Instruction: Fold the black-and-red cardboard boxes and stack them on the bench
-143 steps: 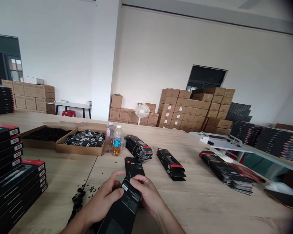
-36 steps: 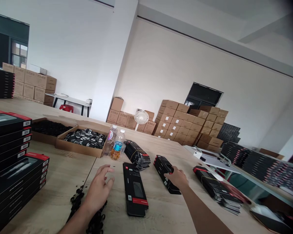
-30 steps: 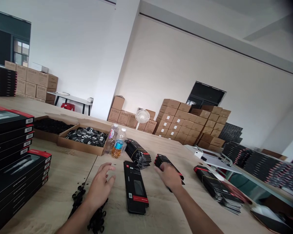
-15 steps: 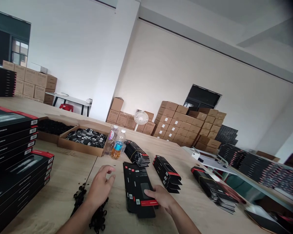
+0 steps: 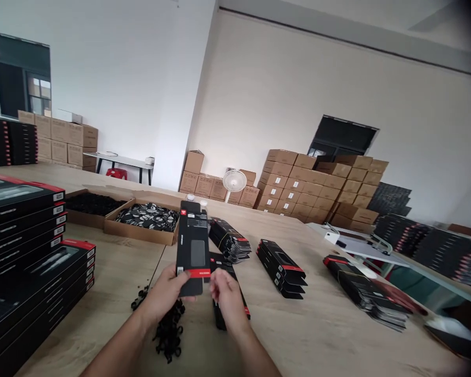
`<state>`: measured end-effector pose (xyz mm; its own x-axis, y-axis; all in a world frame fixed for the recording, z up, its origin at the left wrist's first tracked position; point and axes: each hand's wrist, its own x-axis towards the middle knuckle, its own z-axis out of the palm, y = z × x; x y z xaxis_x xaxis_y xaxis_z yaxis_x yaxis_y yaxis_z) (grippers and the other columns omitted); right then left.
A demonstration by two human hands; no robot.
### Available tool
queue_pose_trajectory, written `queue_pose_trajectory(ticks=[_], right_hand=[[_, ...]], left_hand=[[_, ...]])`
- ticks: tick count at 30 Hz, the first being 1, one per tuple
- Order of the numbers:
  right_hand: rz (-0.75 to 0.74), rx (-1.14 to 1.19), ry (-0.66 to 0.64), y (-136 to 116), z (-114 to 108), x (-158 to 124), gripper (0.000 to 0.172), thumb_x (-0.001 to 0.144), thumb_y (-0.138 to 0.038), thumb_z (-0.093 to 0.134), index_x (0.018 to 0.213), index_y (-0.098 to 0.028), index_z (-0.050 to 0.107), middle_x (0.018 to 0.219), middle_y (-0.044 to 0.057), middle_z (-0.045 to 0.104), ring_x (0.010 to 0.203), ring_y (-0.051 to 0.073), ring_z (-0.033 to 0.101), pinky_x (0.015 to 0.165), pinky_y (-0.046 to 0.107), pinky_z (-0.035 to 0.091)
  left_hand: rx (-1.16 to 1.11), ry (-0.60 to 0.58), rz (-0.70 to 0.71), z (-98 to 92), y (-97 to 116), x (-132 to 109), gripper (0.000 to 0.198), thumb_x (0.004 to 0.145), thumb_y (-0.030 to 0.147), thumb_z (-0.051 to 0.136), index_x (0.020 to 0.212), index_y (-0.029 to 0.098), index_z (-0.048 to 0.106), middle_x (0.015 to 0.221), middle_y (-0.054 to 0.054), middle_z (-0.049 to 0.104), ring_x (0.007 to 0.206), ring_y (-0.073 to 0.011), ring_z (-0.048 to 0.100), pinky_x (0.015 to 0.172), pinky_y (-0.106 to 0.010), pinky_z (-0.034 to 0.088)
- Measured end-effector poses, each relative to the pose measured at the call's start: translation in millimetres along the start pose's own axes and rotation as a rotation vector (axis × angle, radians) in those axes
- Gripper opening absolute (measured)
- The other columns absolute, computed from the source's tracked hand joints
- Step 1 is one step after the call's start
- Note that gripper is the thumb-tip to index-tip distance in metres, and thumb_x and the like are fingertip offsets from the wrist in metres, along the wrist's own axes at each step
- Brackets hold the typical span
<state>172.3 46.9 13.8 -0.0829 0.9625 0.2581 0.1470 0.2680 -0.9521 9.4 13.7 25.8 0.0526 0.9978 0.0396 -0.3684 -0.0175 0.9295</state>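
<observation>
1. Wood-grained worktop (image 5: 290, 335).
2. Two shallow cardboard trays (image 5: 137, 234) beyond my hands.
3. Three black cartons (image 5: 280, 264), flaps out, stacked rightward.
4. One black red-banded carton (image 5: 193, 246), gripped aloft by my left hand (image 5: 167, 288), blocking two bottles (image 5: 203, 204).
5. My right hand (image 5: 225, 294), curled beside it; pinching, I cannot tell.
6. Small black rings (image 5: 168, 335) below.

A black carton (image 5: 190, 246) is hiding two bottles (image 5: 190, 197) (little beyond their caps (image 5: 203, 203) is showing), while the left edge is cutting off the stacked boxes (image 5: 27, 230).
</observation>
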Motion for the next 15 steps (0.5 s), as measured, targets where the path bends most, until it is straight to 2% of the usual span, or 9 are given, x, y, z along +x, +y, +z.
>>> queue_pose_trajectory(ticks=[2,4,6,8,12,15], right_hand=[[-0.090,-0.176,-0.128,10,3,-12,0.027,0.085,-0.042,0.057,0.073,-0.019,0.064,0.065,0.000,0.061,0.060,0.015,0.054,0.057,0.025,0.042],[-0.165,-0.328,-0.228,14,7,-24,0.009,0.079,-0.024,0.060,0.082,-0.020,0.068,0.079,0.001,0.067,0.072,0.017,0.059,0.067,0.027,0.045],[-0.203,-0.428,-0.254,13,14,-30,0.022,0.072,-0.014,0.062,0.092,-0.021,0.070,0.087,0.002,0.069,0.080,0.018,0.061,0.074,0.028,0.046],[-0.206,-0.509,-0.251,10,23,-31,0.027,0.068,-0.010,0.066,0.092,-0.021,0.070,0.088,0.002,0.070,0.083,0.020,0.062,0.076,0.029,0.046],[-0.188,-0.575,-0.261,9,31,-25,0.017,0.068,-0.007,0.066,0.077,-0.020,0.072,0.080,0.001,0.072,0.075,0.019,0.063,0.071,0.028,0.045],[-0.128,-0.523,-0.343,8,24,-24,0.020,0.074,-0.007,0.060,0.072,-0.021,0.074,0.071,0.000,0.072,0.066,0.016,0.063,0.065,0.024,0.044]], left_hand=[[0.069,0.072,0.050,-2.9,0,5,0.021,0.072,0.029,0.066,0.088,0.017,0.069,0.079,-0.004,0.073,0.067,-0.0178,0.068,0.056,-0.029,0.058],[0.097,0.076,0.084,-3.0,-2,8,0.013,0.067,0.021,0.064,0.080,0.017,0.067,0.068,0.000,0.069,0.058,-0.0145,0.064,0.055,-0.027,0.056],[0.097,0.086,0.111,-2.3,-6,11,0.009,0.063,0.015,0.062,0.072,0.017,0.063,0.059,0.004,0.063,0.051,-0.0110,0.057,0.051,-0.023,0.052],[0.094,0.134,0.123,-2.2,-9,12,0.011,0.060,0.012,0.060,0.069,0.018,0.060,0.055,0.006,0.058,0.047,-0.0085,0.052,0.049,-0.021,0.050],[0.106,0.221,0.098,-5.3,-10,15,0.020,0.057,0.012,0.061,0.077,0.018,0.061,0.063,0.004,0.061,0.053,-0.0098,0.055,0.054,-0.023,0.054],[0.126,0.269,0.049,-8.4,-9,16,0.021,0.060,0.018,0.061,0.081,0.017,0.063,0.071,-0.001,0.067,0.062,-0.0146,0.061,0.056,-0.026,0.056]])
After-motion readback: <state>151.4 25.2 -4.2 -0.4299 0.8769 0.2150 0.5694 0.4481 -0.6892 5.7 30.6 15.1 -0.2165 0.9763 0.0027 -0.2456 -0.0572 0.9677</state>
